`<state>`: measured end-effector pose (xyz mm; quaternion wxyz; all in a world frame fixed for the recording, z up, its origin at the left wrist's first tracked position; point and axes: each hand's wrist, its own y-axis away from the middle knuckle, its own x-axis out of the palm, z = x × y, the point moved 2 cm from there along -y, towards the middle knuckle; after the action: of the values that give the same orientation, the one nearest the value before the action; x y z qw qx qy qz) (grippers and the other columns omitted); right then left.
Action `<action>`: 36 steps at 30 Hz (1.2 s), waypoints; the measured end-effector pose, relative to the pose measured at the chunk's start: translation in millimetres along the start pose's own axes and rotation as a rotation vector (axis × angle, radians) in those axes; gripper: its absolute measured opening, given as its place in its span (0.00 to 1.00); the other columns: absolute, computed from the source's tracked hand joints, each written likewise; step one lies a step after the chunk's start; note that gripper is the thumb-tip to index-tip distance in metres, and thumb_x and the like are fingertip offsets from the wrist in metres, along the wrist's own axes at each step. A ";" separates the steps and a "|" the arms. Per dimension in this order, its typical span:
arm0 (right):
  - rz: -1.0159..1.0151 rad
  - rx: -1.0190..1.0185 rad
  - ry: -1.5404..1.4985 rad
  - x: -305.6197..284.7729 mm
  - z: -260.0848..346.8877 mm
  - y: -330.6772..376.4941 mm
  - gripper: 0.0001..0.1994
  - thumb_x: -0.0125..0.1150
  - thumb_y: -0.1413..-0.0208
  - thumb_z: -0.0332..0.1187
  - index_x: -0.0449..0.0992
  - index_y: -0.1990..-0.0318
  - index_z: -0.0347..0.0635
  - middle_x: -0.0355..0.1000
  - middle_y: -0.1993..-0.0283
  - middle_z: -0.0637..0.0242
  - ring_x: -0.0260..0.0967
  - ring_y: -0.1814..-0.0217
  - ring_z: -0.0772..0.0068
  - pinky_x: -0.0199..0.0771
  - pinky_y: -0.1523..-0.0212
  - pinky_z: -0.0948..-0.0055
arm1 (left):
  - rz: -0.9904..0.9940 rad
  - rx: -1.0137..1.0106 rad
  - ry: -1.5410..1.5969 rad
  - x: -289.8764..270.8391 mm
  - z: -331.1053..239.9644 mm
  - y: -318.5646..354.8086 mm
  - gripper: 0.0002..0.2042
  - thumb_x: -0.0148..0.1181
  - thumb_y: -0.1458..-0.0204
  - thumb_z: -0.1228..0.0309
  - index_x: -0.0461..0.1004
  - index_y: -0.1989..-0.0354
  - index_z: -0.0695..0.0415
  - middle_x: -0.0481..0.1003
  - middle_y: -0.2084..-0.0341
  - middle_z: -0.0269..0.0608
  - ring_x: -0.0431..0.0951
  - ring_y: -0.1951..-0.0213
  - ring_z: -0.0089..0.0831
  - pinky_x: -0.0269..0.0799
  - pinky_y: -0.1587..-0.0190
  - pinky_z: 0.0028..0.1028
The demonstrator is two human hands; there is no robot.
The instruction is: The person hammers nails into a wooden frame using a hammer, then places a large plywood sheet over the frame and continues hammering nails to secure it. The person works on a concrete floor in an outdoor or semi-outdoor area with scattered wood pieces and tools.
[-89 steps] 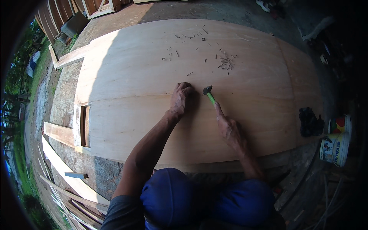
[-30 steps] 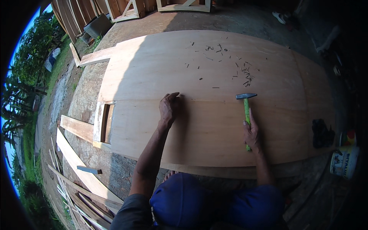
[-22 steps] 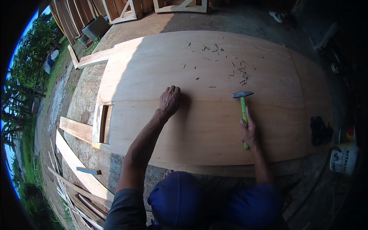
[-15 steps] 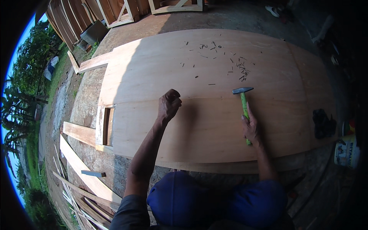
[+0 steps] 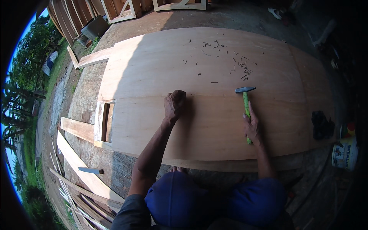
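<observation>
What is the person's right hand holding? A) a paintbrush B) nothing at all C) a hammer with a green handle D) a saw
C: the right hand grips the green handle of a hammer whose dark metal head rests over the plywood sheet, while the left hand is curled against the wood.
</observation>
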<state>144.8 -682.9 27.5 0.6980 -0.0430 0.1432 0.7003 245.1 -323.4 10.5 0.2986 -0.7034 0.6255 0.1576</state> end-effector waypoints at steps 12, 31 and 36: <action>-0.036 -0.080 0.213 -6.6 -20.5 -5.1 0.32 0.49 0.29 0.38 0.48 0.21 0.42 0.63 0.32 0.45 0.69 0.39 0.58 0.72 0.43 0.66 | -0.063 0.103 -0.258 21.7 -16.6 8.7 0.07 0.63 0.42 0.60 0.83 0.62 0.46 0.79 0.60 0.34 0.73 0.49 0.40 0.61 0.41 0.42; 0.155 -0.559 0.601 101.4 59.4 -6.1 0.35 0.57 0.36 0.26 0.52 0.23 0.43 0.74 0.71 0.49 0.75 0.75 0.49 0.76 0.71 0.52 | -0.093 0.162 -0.281 22.9 -18.3 11.5 0.04 0.64 0.48 0.68 0.83 0.65 0.48 0.79 0.61 0.36 0.74 0.50 0.43 0.66 0.45 0.43; 0.134 -0.631 0.699 109.5 68.6 -5.7 0.34 0.57 0.38 0.24 0.56 0.24 0.42 0.71 0.76 0.55 0.73 0.79 0.55 0.76 0.76 0.57 | -0.070 0.140 -0.287 22.1 -15.8 10.5 0.06 0.64 0.49 0.68 0.83 0.63 0.47 0.79 0.59 0.35 0.74 0.49 0.42 0.65 0.43 0.42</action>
<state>157.6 -559.4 63.7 0.5140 -0.4766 0.1525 0.6967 236.2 -350.9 7.2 0.4386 -0.6724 0.5611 0.2018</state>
